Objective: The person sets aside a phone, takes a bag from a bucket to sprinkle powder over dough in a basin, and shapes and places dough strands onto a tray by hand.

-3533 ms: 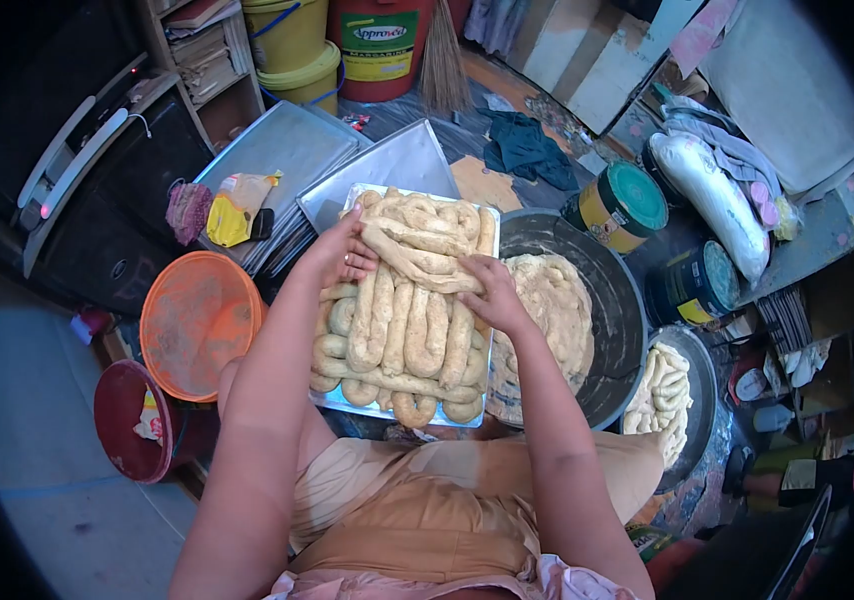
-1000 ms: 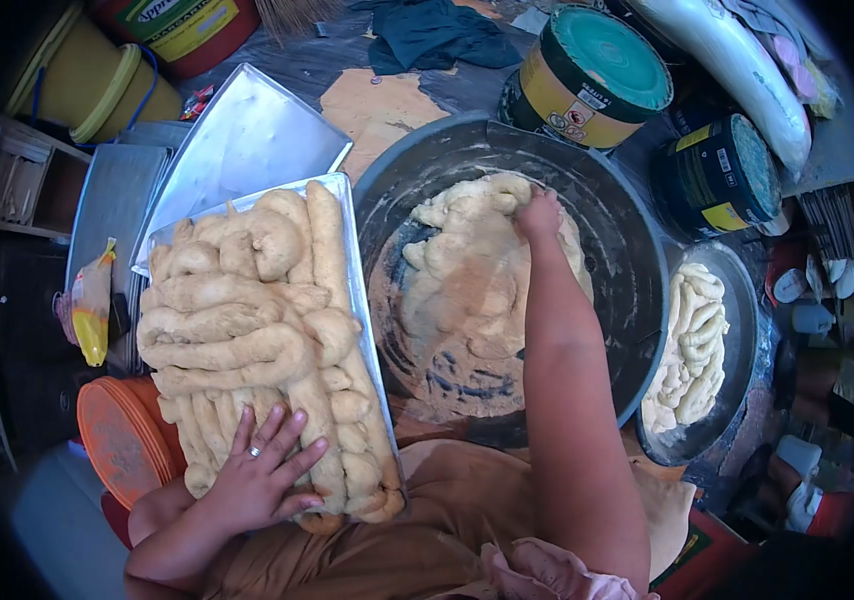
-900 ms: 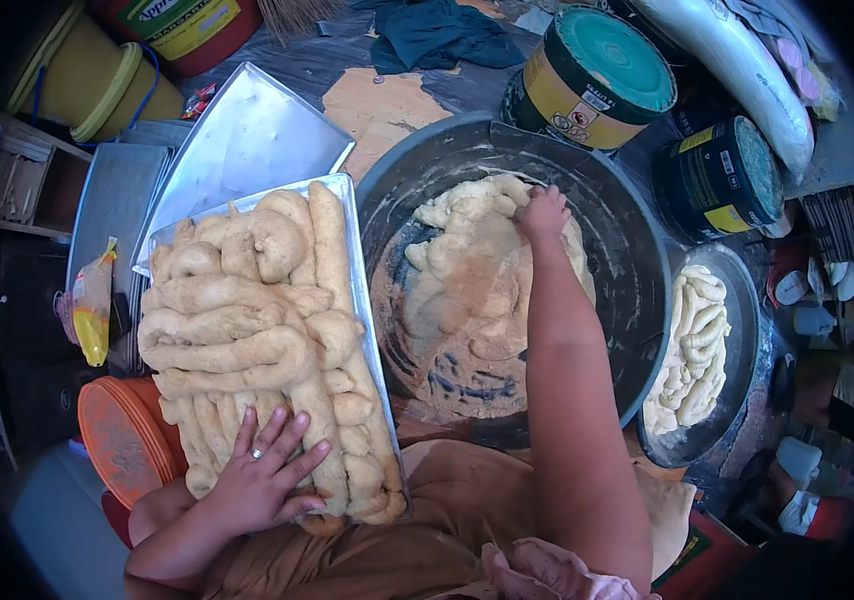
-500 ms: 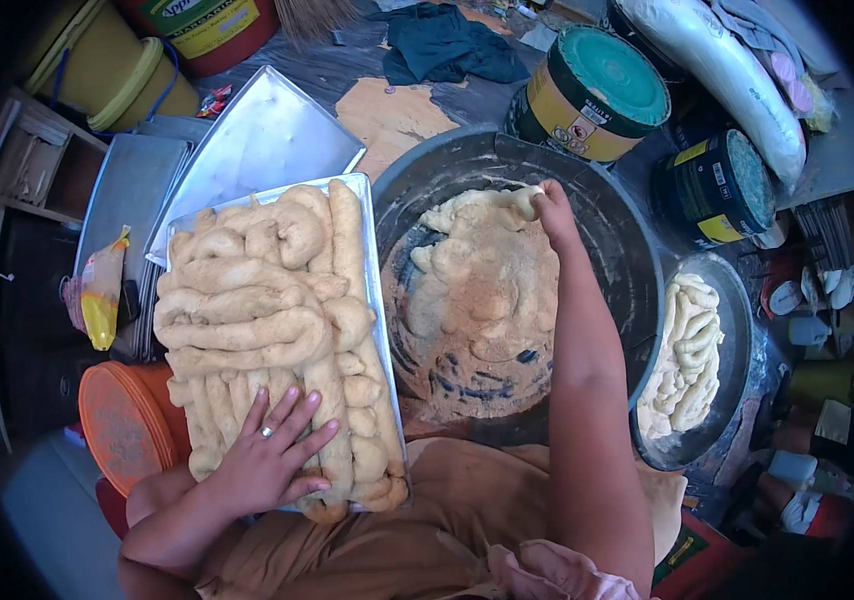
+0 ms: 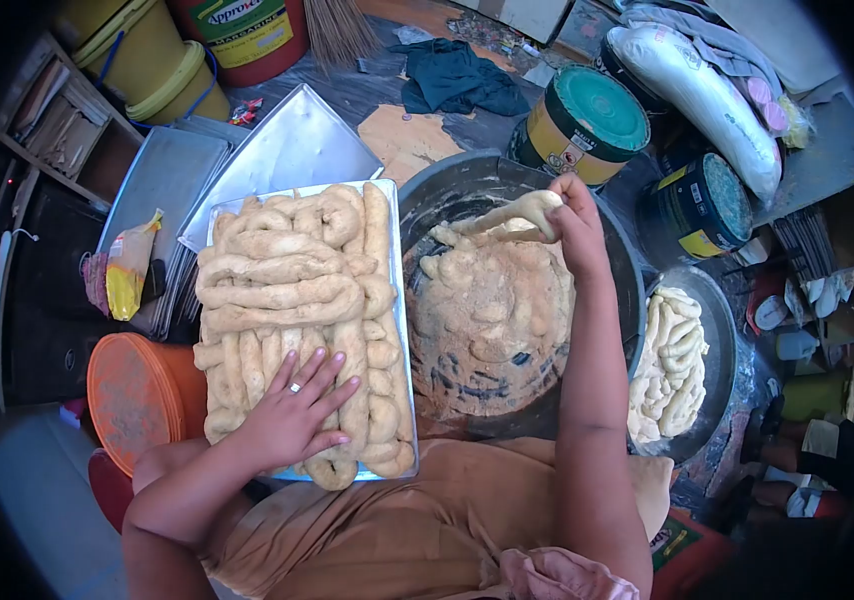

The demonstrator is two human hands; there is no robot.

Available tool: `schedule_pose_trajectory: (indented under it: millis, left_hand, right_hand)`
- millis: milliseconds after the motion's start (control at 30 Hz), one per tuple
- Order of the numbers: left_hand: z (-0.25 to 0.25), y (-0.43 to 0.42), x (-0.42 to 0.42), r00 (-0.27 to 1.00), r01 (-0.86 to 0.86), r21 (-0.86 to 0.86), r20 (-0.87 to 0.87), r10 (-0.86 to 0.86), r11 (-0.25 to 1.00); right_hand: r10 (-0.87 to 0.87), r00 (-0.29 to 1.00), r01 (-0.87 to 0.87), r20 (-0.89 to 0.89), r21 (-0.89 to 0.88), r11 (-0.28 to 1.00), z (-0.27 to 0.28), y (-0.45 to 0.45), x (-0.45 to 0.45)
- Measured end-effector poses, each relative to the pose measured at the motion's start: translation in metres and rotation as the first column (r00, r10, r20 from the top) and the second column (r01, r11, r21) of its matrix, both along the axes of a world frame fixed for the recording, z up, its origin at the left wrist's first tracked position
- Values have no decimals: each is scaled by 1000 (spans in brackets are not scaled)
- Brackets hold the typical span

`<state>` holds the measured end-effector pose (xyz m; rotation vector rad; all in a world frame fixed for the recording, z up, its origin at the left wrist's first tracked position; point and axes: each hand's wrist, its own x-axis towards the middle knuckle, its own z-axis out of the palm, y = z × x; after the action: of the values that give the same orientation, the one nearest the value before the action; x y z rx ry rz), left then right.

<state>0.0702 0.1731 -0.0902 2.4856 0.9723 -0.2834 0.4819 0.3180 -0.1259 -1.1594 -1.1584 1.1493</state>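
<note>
My left hand (image 5: 299,412), with a ring on one finger, lies flat with fingers spread on breadcrumb-coated dough ropes (image 5: 277,290). They are piled lengthwise and crosswise over a metal tray (image 5: 400,275) on my lap. My right hand (image 5: 581,225) pinches the end of a dough rope (image 5: 522,212) at the far side of a black basin (image 5: 467,178). That rope is partly raised, its left end still low among the crumbs. Brown crumbs (image 5: 482,300) cover other dough pieces inside the basin, whose outlines are hard to separate.
Right of the basin, a dark round pan (image 5: 719,340) holds pale uncoated dough ropes (image 5: 672,365). Green-lidded tubs (image 5: 602,108) stand behind it. Bare metal trays (image 5: 287,145) lie at the back left, above an orange bucket (image 5: 132,400). A person's legs (image 5: 782,450) show at far right.
My right hand has lifted its end of the dough rope, which now stretches more clearly above the crumbs. My left hand remains on the piled ropes. The camera view has shifted slightly.
</note>
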Motion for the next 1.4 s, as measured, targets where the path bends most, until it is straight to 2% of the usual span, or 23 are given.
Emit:
schedule_pose_trajectory:
  millis: [100, 133, 200, 233, 267, 300, 333, 367, 400, 467, 500, 533, 600, 667, 767, 800, 900, 1000, 1100, 1167, 1200, 1300, 1400]
  left_hand:
    - [1, -2, -1, 1000, 7, 38, -7, -6, 999]
    - [2, -2, -2, 1000, 7, 37, -4, -7, 999]
    - [2, -2, -4, 1000, 5, 29, -1, -5, 1000]
    - [2, -2, -4, 1000, 2, 24, 1, -2, 1000]
    - [1, -1, -4, 1000, 2, 16, 2, -2, 1000]
    - [1, -1, -4, 1000, 5, 9, 4, -5, 1000]
    - [0, 0, -3, 1000, 9, 9, 6, -9, 1000]
    - [0, 1, -3, 1000, 11, 9, 6, -11, 1000]
    - [0, 1, -2, 1000, 11, 8, 5, -11, 1000]
    - [-1, 2, -1, 1000, 12, 7, 9, -12, 1000]
    - [-2, 3, 0, 1000, 16, -9, 3, -16, 1000]
    - [-3, 3, 1, 1000, 18, -11, -3, -18, 1000]
    - [-3, 5, 3, 1000, 20, -7, -13, -20, 1000]
    - [-3, 6, 5, 1000, 14, -18, -15, -14, 1000]
    - [-3, 8, 7, 999, 17, -25, -32, -18, 1000]
    - [-4, 9, 8, 999, 18, -28, -36, -19, 999]
    - [-4, 11, 8, 999, 19, -52, -41, -21, 998]
    - [-4, 12, 6, 999, 25, -55, -31, -27, 998]
    - [-3, 13, 6, 999, 36, -46, -23, -37, 998]
    - [-4, 13, 6, 999, 40, -35, -26, -41, 999]
    - [-4, 13, 6, 999, 43, -32, -26, -44, 999]
    - [-4, 13, 7, 999, 39, -32, -25, -40, 999]
    - [-5, 13, 7, 998, 39, -37, -41, -40, 999]
  right_hand:
    - [-18, 999, 21, -43, 56, 998, -1, -42, 10]
    - [-37, 996, 44, -82, 86, 995, -10, -63, 15]
    - [-38, 998, 42, -53, 65, 997, -35, -109, 29]
    - [-41, 996, 30, -78, -131, 991, -47, -133, 34]
    - [-78, 995, 97, 64, -382, 919, -73, -147, 45]
    - [-111, 977, 188, 180, -505, 842, -133, -159, 54]
    - [186, 794, 348, 579, -682, 643, -156, -159, 55]
    - [296, 709, 388, 640, -704, 595, -164, -153, 42]
    - [240, 568, 449, 787, -541, 711, -221, -157, 46]
    - [-134, 538, 670, 832, -326, 666, -240, -135, 22]
    - [-329, 568, 627, 755, -138, 766, -247, -103, 4]
    - [-329, 619, 561, 713, -109, 821, -276, -85, 0]
    - [-179, 547, 390, 818, -60, 919, -291, -52, -20]
    - [-44, 404, 431, 914, -148, 890, -285, -37, -43]
    - [194, 287, 367, 938, -295, 882, -299, -42, -73]
    - [100, 213, 244, 972, -152, 958, -304, -56, -78]
    - [347, 325, -90, 880, -336, 937, -311, -89, -80]
    - [543, 437, -179, 717, -523, 834, -295, -116, -53]
    - [427, 219, -115, 877, -412, 904, -281, -112, -20]
    - [125, 261, 93, 957, -153, 984, -284, -109, -23]
    - [-32, 255, 199, 966, -20, 980, -286, -108, -26]
    - [5, 392, 171, 920, -78, 982, -307, -92, -52]
    - [189, 115, -134, 975, -173, 976, -312, -97, -81]
